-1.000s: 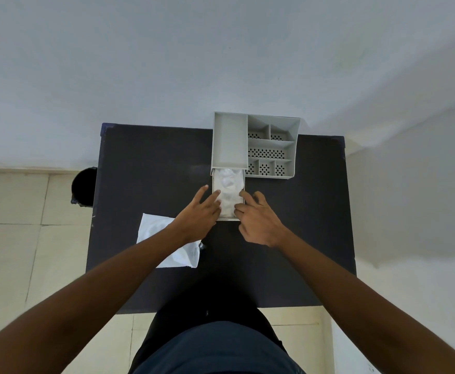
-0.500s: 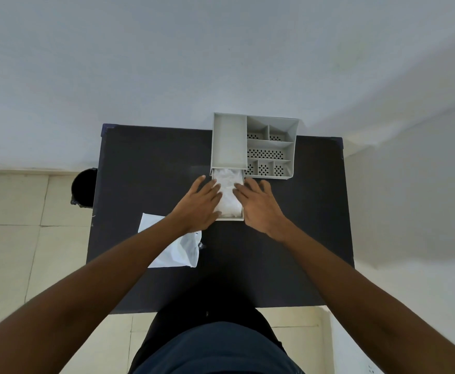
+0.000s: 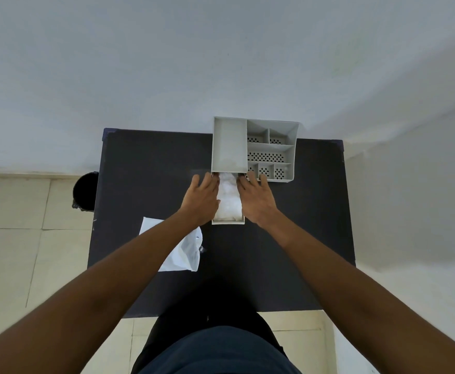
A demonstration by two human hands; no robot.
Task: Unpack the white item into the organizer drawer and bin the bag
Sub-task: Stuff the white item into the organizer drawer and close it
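A grey organizer [image 3: 253,149] stands at the far edge of the black table [image 3: 145,163]. Its drawer [image 3: 228,220] is pulled out toward me, and the white item [image 3: 229,202] lies inside it. My left hand [image 3: 201,199] rests flat along the drawer's left side, fingers spread. Along the drawer's right side lies my right hand [image 3: 257,201], its fingertips near the organizer's front. Neither hand grips anything. The empty white plastic bag [image 3: 186,252] lies on the table to the near left, partly under my left forearm.
A black bin [image 3: 84,191] stands on the tiled floor just off the table's left edge. A pale wall runs behind the table and along the right side. My torso is against the table's near edge.
Both hands have slid forward along the drawer's sides toward the organizer. The drawer and the white item have stayed about where they were.
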